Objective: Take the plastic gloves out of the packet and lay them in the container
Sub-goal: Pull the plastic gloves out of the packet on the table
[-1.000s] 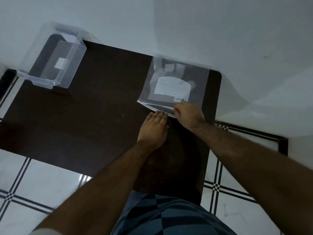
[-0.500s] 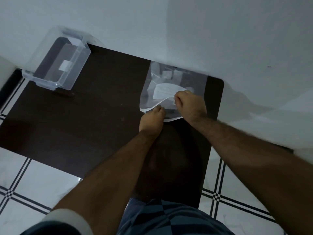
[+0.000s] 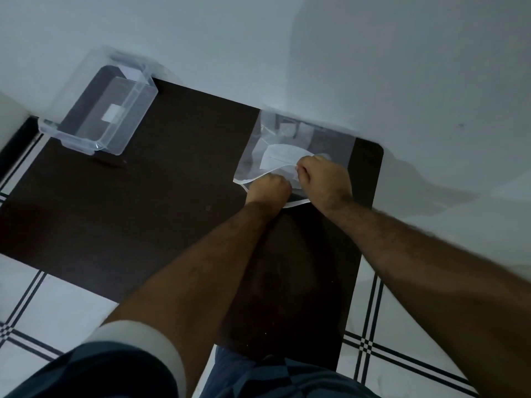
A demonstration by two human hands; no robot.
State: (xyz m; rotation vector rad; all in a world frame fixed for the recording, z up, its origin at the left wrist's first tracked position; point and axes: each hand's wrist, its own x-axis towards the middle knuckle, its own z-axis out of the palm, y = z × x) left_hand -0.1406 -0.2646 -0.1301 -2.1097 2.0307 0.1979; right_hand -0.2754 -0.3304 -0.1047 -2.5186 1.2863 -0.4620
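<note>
A clear plastic packet (image 3: 290, 142) with a white label lies at the far right of the dark table (image 3: 161, 196), against the wall. My right hand (image 3: 323, 179) pinches the packet's upper flap and lifts it back. My left hand (image 3: 268, 189) is curled at the packet's near edge, its fingers tucked at or inside the opening. The gloves inside cannot be made out clearly. A clear plastic container (image 3: 100, 110) stands at the table's far left corner, with only a white sticker showing on it.
A white wall (image 3: 316, 53) runs right behind the table. White floor tiles with black lines (image 3: 57, 305) lie around the table's near side. My patterned clothing (image 3: 275, 380) fills the bottom edge.
My right hand has peeled the packet's top flap up and back. My left hand went from lying flat on the near edge to a curled grip at the opening.
</note>
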